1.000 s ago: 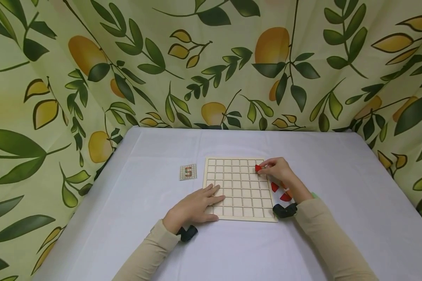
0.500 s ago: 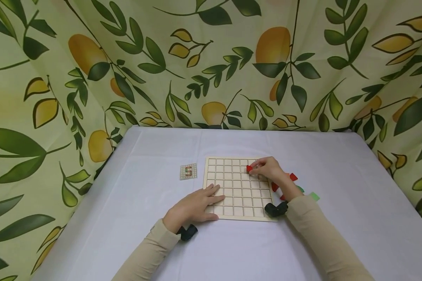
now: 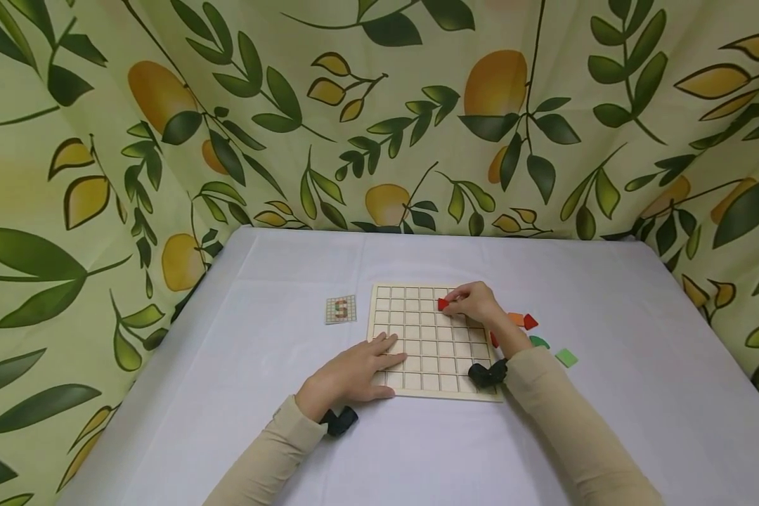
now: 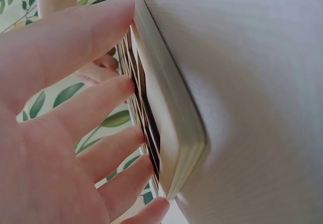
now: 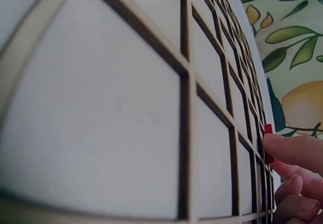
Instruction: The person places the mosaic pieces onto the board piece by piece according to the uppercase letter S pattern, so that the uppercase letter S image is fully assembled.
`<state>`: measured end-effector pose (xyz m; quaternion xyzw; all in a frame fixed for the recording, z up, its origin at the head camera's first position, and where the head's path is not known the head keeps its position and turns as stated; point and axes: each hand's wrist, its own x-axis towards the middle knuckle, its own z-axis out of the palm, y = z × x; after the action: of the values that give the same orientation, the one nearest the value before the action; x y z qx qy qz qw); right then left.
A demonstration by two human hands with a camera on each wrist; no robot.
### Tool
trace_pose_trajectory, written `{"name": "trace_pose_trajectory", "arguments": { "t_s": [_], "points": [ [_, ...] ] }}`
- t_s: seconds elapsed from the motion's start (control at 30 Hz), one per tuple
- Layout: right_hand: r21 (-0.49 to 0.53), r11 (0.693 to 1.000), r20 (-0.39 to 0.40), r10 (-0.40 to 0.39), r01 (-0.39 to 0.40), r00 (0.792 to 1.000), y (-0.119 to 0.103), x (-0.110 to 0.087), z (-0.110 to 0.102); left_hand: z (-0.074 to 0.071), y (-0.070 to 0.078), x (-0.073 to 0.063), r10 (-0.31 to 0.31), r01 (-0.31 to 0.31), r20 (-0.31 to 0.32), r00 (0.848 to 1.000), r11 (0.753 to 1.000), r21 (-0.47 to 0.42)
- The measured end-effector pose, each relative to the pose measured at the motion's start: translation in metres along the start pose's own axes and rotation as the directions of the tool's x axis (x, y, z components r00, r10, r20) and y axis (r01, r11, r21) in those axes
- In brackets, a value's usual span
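A square wooden grid board (image 3: 411,362) lies on the table, its cells bounded by thin raised strips. My left hand (image 3: 354,369) rests spread on the board's left side; in the left wrist view its fingertips (image 4: 126,85) touch the edge. My right hand (image 3: 478,303) pinches a small red tile (image 3: 443,304) between thumb and finger over the upper right part of the grid. In the right wrist view the red tile (image 5: 269,143) stands out at the fingertips, close to the strips. Whether it touches a cell floor I cannot tell.
Left of the board lies a small pattern card (image 3: 341,309) with a coloured figure on a grid. Beyond the right forearm are an orange tile (image 3: 515,319), a red tile (image 3: 530,322), a green curved tile (image 3: 539,342) and a light green square tile (image 3: 566,358). A leaf-printed curtain surrounds the table.
My right hand has moved left over the grid with the red tile in its pinch, uncovering more tiles beside the board. The left hand has stayed in place.
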<state>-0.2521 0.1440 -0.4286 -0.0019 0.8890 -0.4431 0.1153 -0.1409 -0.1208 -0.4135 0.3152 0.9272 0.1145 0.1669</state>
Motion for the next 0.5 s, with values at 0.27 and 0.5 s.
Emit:
{"name": "trace_pose_trajectory", "arguments": {
  "t_s": [0.27, 0.5],
  "points": [
    [-0.011, 0.999, 0.002, 0.038, -0.038, 0.999, -0.0017, 0.0036, 0.0035, -0.0012, 0.0006, -0.0019, 0.004, -0.004, -0.006, 1.000, 1.000, -0.002],
    [0.006, 0.999, 0.010, 0.043, -0.043, 0.999, -0.0019, 0.0036, 0.0054, 0.0011, -0.0007, -0.0019, 0.010, -0.010, -0.017, 1.000, 1.000, -0.006]
  ]
}}
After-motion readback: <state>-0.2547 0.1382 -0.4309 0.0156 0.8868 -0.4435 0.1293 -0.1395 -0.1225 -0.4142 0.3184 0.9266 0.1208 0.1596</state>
